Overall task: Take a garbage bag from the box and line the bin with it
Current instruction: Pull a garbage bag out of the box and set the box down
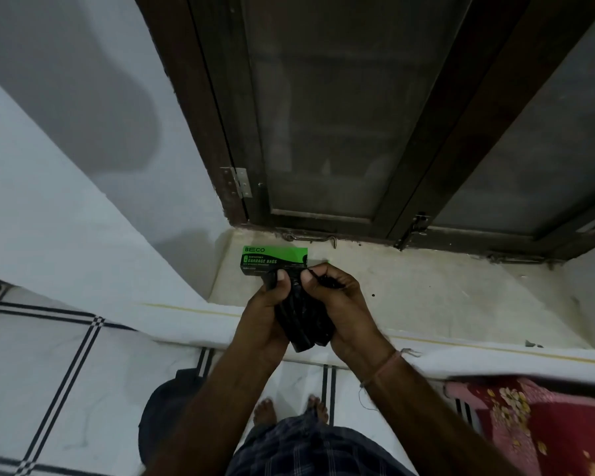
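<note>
Both hands grip black garbage bag (303, 317) above stone window ledge (426, 290): left hand (265, 317) and right hand (340, 304) fingers closed on crumpled, glossy plastic. Green rectangular cardboard garbage bag box (272, 261) lies flat on ledge just behind; contents not visible.

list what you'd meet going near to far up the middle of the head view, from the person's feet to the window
bare feet → striped floor tiles → white cloth edge → both hands, left hand and right hand, holding the black garbage bag → green garbage bag box on the sill → window frame → glass pane
</note>
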### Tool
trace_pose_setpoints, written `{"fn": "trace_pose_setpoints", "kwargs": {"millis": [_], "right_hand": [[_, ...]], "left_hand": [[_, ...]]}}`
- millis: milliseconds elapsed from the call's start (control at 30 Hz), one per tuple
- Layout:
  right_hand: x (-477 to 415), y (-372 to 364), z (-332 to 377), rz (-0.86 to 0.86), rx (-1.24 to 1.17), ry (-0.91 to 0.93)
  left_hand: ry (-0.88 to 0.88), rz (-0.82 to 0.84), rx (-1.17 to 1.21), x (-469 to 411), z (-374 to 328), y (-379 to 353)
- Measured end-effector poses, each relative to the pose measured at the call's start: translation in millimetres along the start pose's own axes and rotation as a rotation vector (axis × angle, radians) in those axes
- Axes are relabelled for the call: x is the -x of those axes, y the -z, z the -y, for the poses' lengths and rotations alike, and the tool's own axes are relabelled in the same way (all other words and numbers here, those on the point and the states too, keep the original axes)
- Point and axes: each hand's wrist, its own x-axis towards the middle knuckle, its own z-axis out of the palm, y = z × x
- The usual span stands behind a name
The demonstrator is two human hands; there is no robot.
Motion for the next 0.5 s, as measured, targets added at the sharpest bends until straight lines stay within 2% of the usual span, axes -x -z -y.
{"fn": "trace_pose_setpoints", "kwargs": {"millis": [300, 400, 500], "right_hand": [[0, 1, -4, -0.057, -0.12, 0.006], [-2, 7, 3, -0.055, -0.158, -0.019], [-4, 11, 12, -0.063, -0.158, -0.062]], "left_hand": [[-0.077, -0.023, 0.035, -1, 7, -10], [-0.057, -0.111, 0.072, 0, 4, -13], [-0.067, -0.13, 0.052, 2, 4, -13]]}}
